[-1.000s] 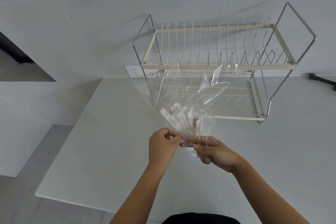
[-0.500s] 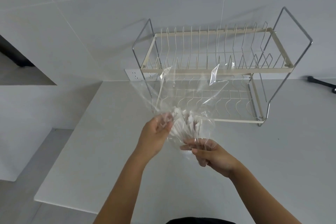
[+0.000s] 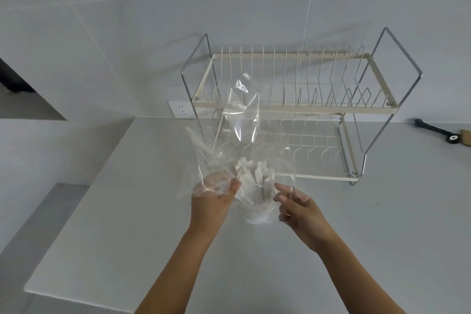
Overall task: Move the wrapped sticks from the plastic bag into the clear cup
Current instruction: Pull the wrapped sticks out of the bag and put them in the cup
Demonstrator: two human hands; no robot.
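Holding the plastic bag (image 3: pixel 239 120) up over the counter (image 3: pixel 127 211), I've got my left hand (image 3: pixel 216 192) under a fold of the film, fingers curled into it at the bag's left side. My right hand (image 3: pixel 295 205) sits at the right side, fingers loosely extended toward the film; whether they're actually pinching it I can't tell through the glare.

The wrapped sticks (image 3: pixel 254 178) stand bunched low in the bag, between my two hands, tops fanned upward. I judge them featherlight and fairly stiff, paper sleeves likely to slide against each other, so I'd take the bundle around its middle rather than by the tips. The bag itself looks thin, slick and floppy; its upper part rises loose in front of the dish rack (image 3: pixel 293 109), so a grip near the sticks should steady it best.

Hard to read: the film's edges melt into the pale counter, and the bag's mouth is unclear. Something clear and rounded shows beneath the sticks, possibly the clear cup, but I can't say so for sure.
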